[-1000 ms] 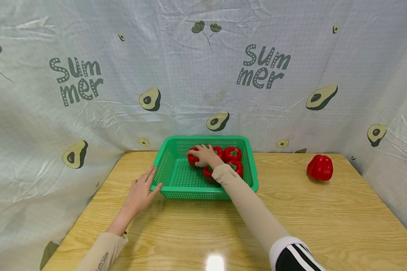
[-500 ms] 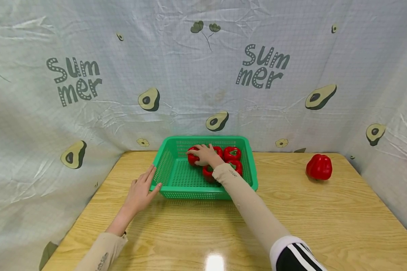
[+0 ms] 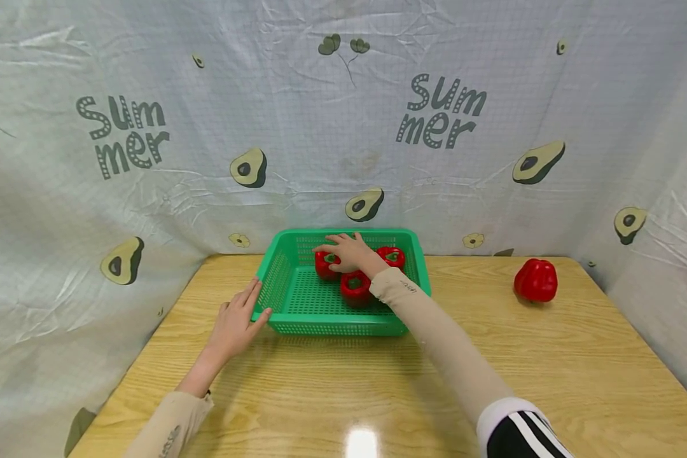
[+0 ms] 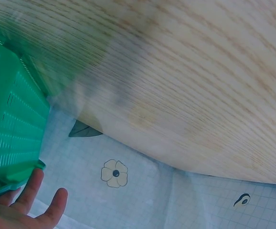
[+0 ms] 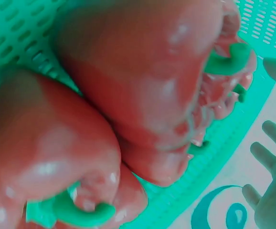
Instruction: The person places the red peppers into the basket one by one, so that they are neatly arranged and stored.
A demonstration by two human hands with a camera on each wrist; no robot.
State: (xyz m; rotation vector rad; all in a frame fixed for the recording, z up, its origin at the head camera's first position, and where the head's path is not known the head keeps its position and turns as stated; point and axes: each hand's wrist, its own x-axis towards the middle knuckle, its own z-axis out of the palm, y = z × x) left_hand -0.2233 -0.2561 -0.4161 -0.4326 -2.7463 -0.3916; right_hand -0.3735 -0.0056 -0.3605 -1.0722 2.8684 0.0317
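Observation:
A green plastic basket (image 3: 332, 323) with pierced walls stands on the table and holds several red bell peppers, among them one at the back left (image 3: 324, 267), one in front (image 3: 355, 292) and one at the back right (image 3: 394, 254). Over them hovers my right hand (image 3: 350, 253), fingers spread, gripping nothing; its arm hides part of the contents. In the right wrist view, big red peppers (image 5: 143, 86) with green stems fill the middle, apart from the fingers. My left hand (image 3: 233, 326) rests straight fingers against the basket's left rim, also visible in the left wrist view (image 4: 21, 210).
A lone red bell pepper (image 3: 535, 280) lies on the wooden table (image 3: 492, 343) to the right of the basket. Behind and at both sides hangs a pale cloth (image 3: 309, 127) printed with avocados and lettering.
My right hand has let go of the back-left pepper, and its fingers have lifted and moved slightly right. That pepper stays in the basket. The left hand keeps its place at the rim.

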